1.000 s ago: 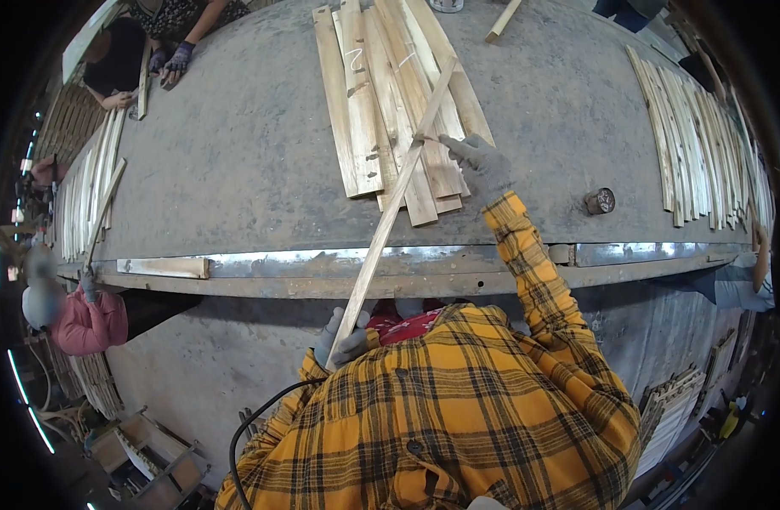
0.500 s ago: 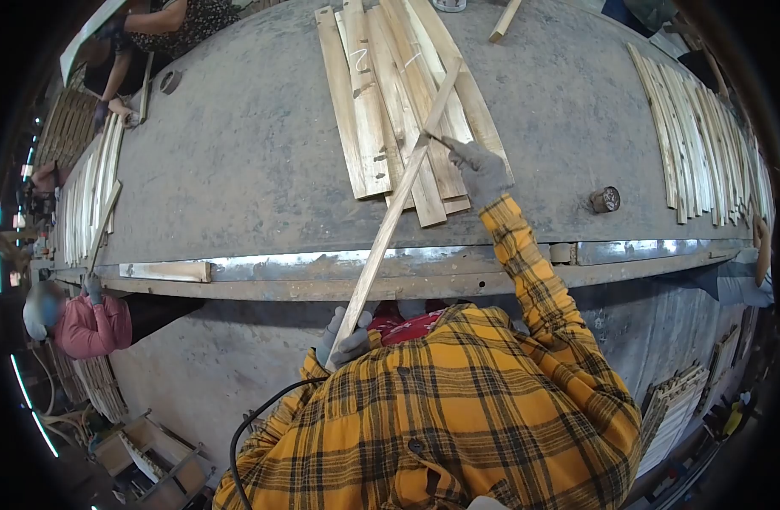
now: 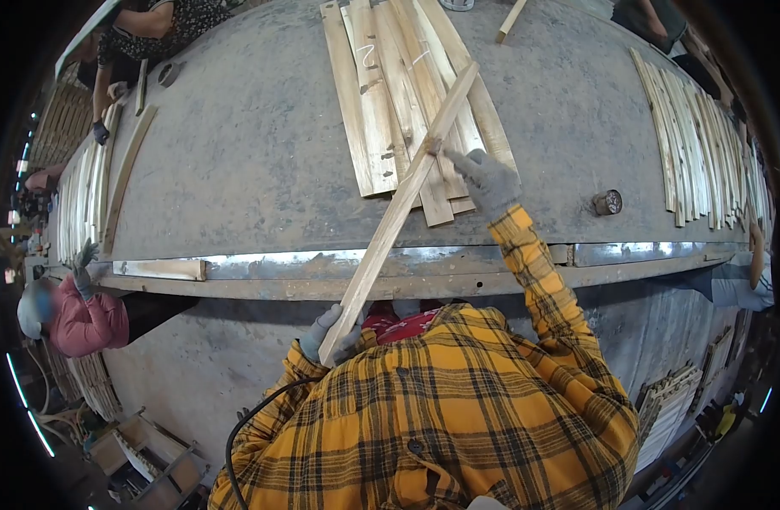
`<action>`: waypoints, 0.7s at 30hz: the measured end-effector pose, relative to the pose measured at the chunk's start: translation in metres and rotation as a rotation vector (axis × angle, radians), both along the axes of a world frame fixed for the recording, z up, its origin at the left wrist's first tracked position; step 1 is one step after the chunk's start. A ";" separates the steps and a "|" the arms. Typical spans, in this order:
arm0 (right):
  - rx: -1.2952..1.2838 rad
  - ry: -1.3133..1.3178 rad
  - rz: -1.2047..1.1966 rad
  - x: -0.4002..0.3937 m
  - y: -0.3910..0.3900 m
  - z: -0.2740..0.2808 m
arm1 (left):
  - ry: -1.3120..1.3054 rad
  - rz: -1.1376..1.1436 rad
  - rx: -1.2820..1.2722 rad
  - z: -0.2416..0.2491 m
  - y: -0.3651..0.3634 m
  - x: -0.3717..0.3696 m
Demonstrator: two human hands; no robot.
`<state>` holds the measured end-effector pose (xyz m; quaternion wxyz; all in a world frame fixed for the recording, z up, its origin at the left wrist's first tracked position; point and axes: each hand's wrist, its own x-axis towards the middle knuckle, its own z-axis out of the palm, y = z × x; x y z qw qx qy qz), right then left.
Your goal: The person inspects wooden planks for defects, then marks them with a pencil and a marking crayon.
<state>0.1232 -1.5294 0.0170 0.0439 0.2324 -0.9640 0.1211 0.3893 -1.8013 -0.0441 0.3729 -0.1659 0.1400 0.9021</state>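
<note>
A long narrow wooden strip (image 3: 390, 229) slants from my lap across the table edge and over a group of boards (image 3: 377, 127). Wrapped round its near end is my gloved left hand (image 3: 329, 327). My gloved right hand (image 3: 485, 180) is beside the strip's upper half, over the right-hand boards, its fingers closed round a small thin tool that reaches a brown patch (image 3: 432, 146) on the strip. The tool's exact shape is too small to tell. Two of the boards bear white chalk marks.
The metal table edge (image 3: 305, 263) runs before me, with a short board (image 3: 160, 269) on it. A small tin (image 3: 607, 201) stands right. Strips lie in rows at left (image 3: 85, 200) and right (image 3: 692, 144). Co-workers are at both sides, one in a pink top (image 3: 88, 319).
The strip has turned to show a broader face, and my right hand has shifted slightly right and down. At left, the pink-clad co-worker's hand is raised off a strip; another co-worker's hand has moved down.
</note>
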 end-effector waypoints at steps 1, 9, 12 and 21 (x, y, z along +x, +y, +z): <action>-0.050 0.017 0.084 0.004 0.001 -0.002 | 0.002 0.001 0.000 0.000 -0.002 -0.001; -0.115 0.013 0.071 -0.023 0.017 -0.020 | 0.079 -0.087 -0.247 0.022 -0.012 -0.020; -0.009 0.018 0.091 -0.011 0.015 -0.018 | 0.063 -0.136 -0.298 0.022 -0.017 -0.022; -0.140 -0.071 -0.039 -0.011 0.013 -0.016 | 0.091 -0.189 -0.359 0.022 -0.027 -0.027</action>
